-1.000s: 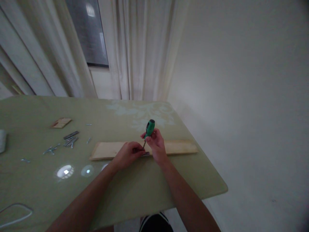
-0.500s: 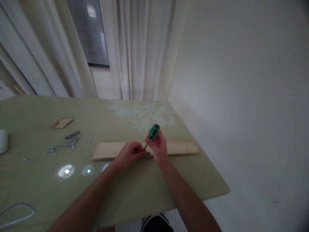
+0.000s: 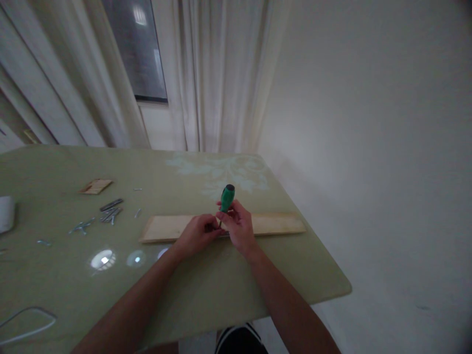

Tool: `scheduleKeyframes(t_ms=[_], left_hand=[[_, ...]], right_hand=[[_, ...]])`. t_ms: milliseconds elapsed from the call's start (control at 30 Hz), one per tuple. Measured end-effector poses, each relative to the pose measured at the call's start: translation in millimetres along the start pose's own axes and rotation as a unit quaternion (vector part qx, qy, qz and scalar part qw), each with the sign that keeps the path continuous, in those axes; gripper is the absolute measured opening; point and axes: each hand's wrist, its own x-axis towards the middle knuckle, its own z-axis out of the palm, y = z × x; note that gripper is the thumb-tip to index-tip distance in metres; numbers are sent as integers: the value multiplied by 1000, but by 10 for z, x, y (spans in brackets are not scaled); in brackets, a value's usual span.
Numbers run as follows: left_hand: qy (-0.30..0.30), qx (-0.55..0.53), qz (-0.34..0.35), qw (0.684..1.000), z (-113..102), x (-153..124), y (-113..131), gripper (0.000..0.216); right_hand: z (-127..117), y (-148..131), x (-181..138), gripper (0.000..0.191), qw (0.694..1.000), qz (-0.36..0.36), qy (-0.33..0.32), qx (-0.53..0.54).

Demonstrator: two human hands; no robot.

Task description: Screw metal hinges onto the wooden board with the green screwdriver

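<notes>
A long pale wooden board point(image 3: 278, 224) lies flat across the table in front of me. My right hand point(image 3: 239, 227) grips a screwdriver point(image 3: 227, 197) with a green handle and black end cap. The screwdriver stands nearly upright, its shaft pointing down at the board's near edge. Beside the shaft, my left hand point(image 3: 197, 233) has its fingers closed in a pinch near the tip; what they hold is too small to make out. A small metal piece point(image 3: 224, 234) shows between the hands at the board's edge, mostly hidden by fingers.
Left of the board lie several metal strips point(image 3: 111, 205), a pile of screws point(image 3: 83, 225) and a few loose screws. A small wooden piece point(image 3: 96, 186) sits farther back. A white cable point(image 3: 31, 327) curves at the lower left; a white object point(image 3: 6, 214) stands at the left edge.
The screwdriver has swung from leaning right to nearly upright, its handle shifting left and slightly up. My right hand has moved a little left with it; my left hand stays in place.
</notes>
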Motion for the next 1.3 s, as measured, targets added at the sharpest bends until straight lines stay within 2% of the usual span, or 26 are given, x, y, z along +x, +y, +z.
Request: scheduleKeyframes(t_ms=[67, 300, 500, 633, 733, 900, 1000, 1167, 1300], left_hand=[[0, 2, 1, 1000, -4, 0, -15, 36], [-36, -8, 25, 999, -41, 29, -129, 28], [-32, 27, 29, 999, -20, 40, -117, 25], [-34, 40, 30, 998, -32, 37, -51, 23], [-32, 58, 28, 997, -36, 39, -32, 24], [-33, 65, 35, 997, -18, 47, -60, 28], [-32, 69, 36, 996, -7, 47, -82, 26], [-29, 76, 43, 996, -10, 38, -74, 22], [-24, 98, 48, 994, -25, 34, -44, 25]], right_hand=[[-22, 11, 15, 24, 1000, -3, -10, -12], [-16, -61, 42, 29, 994, -19, -73, 82], [-13, -10, 36, 30, 997, 7, -39, 74], [-43, 42, 50, 31, 1000, 2, -5, 20], [-50, 33, 55, 28, 1000, -2, -27, 16], [-9, 13, 49, 30, 997, -9, -46, 68], [12, 39, 41, 32, 995, -5, -37, 92], [4, 74, 40, 35, 997, 18, 25, 75], [-14, 29, 50, 32, 998, 19, -10, 61]])
